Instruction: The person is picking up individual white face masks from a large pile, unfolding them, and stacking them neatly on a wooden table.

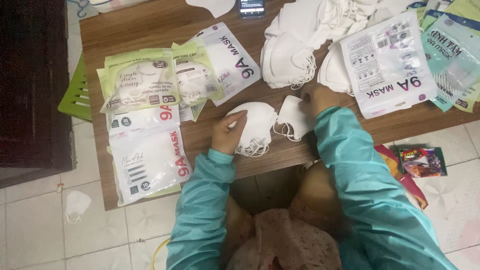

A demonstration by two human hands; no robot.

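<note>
The left hand [227, 132] is gripping a stack of white masks [255, 125] on the tabletop [165, 20]; the right hand [315, 97] is pinching a single mask [292, 117] beside it. Filled mask pouches [147, 150] are lying left.

On the counter [150, 22], a small mask stack [255, 127] lay near the front edge, under the left hand [227, 132]. Just right of it lay a single mask [295, 117], touched by the right hand [317, 97]. Behind these sat a mask pile [300, 45], with a phone [251, 7] at the far edge. Packets [142, 115] lay overlapping to the left, more packets [400, 60] to the right. On the floor [40, 225], left of the counter, lay one mask [75, 205]; a wrapper [422, 161] lay to the right.
</note>
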